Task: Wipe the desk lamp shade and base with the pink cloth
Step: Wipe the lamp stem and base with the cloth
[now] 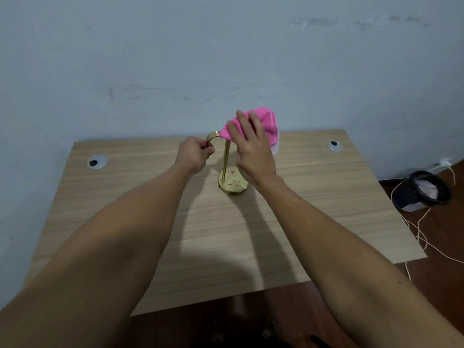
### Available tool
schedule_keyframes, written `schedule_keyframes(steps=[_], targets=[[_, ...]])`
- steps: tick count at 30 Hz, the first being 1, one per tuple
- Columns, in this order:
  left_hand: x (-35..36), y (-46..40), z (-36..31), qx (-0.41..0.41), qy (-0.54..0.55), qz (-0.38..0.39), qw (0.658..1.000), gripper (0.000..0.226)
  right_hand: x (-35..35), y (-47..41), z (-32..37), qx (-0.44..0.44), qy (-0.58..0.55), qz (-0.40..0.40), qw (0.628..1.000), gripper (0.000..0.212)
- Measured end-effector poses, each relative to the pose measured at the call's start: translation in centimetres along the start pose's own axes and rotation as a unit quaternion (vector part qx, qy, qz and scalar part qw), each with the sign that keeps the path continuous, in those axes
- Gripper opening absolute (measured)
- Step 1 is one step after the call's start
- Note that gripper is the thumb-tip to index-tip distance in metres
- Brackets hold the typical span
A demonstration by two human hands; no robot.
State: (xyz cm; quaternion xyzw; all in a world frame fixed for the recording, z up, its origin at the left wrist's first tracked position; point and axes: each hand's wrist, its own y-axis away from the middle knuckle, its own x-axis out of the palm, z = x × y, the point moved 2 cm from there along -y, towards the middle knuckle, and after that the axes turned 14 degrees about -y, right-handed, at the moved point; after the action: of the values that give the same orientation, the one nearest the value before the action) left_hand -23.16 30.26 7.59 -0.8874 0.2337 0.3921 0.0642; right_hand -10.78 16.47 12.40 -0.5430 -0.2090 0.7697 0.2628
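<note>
A small brass desk lamp stands mid-desk, its round base marked with small red stickers and a thin stem rising to a curved arm. My left hand is closed on that curved arm. The pink cloth is draped over the shade, whose pale lower rim peeks out beneath it. My right hand lies flat with spread fingers pressing the cloth onto the shade. Most of the shade is hidden.
The wooden desk sits against a pale blue wall. Two grommet holes sit near its back corners: one left, one right. On the floor at right are a dark mesh bin and a white cable.
</note>
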Motion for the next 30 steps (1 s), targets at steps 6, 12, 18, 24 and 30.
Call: schedule_keyframes(steps=[6, 12, 18, 24, 30], targets=[[-0.2, 0.9, -0.2, -0.008, 0.03, -0.003, 1.0, 0.015, 0.9, -1.6, 2.2, 0.181, -0.081, -0.108, 0.974, 0.05], [-0.2, 2.0, -0.2, -0.011, 0.038, -0.002, 0.999, 0.015, 2.7, -3.2, 5.1, 0.154, -0.08, -0.039, 0.984, 0.05], [0.2, 1.9, 1.3, -0.014, 0.071, 0.008, 0.997, 0.018, 5.1, -0.6, 4.2, 0.017, 0.031, 0.107, 0.994, 0.05], [0.1, 1.7, 0.7, 0.006, 0.069, 0.015, 0.997, 0.012, 3.7, 0.4, 2.9, -0.016, 0.112, 0.105, 0.988, 0.061], [0.0, 1.4, 0.9, 0.014, 0.054, 0.013, 0.998, 0.009, 3.8, 0.8, 2.8, -0.059, 0.093, 0.09, 0.99, 0.055]])
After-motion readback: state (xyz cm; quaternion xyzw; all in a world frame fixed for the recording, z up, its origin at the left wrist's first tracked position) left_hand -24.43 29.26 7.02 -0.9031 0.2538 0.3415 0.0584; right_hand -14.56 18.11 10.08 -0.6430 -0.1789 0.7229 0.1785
